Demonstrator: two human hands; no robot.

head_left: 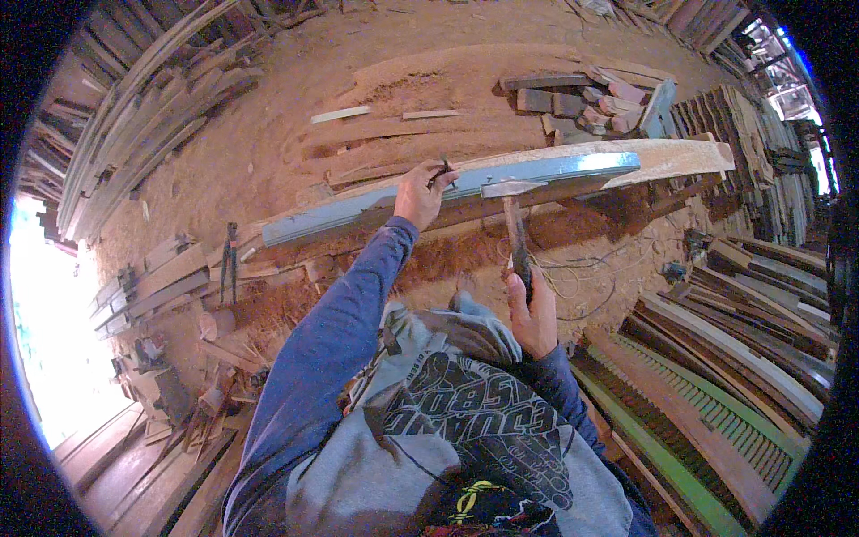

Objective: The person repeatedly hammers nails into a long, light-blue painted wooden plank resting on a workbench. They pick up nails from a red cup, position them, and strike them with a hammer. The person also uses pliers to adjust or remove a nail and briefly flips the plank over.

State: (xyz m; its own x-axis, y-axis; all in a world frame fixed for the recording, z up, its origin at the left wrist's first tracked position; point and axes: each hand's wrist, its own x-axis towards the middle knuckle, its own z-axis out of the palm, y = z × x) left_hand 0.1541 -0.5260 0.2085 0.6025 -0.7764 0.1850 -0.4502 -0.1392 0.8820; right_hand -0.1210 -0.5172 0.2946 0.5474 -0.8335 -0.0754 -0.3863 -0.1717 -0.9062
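Observation:
My right hand (pixel 534 315) is wrapped round the dark handle of a hammer (pixel 514 224). The hammer's metal head lies over the near edge of a long blue-painted board (pixel 349 213). Just left of the head, my left hand (pixel 419 195) pinches thin dark nails (pixel 441 174) above the same board; how many there are is too small to tell. The blue board runs from left to right across a pale wooden beam (pixel 680 157), whose far right end shows bare wood.
Wood offcuts and dark blocks (pixel 573 98) lie on the dirt floor beyond the beam. Stacked planks (pixel 170 116) stand at the far left. Slatted green boards (pixel 725 412) and timber fill the right. A long-handled tool (pixel 230 259) stands by the board's left end; a cord (pixel 591 268) lies near the hammer.

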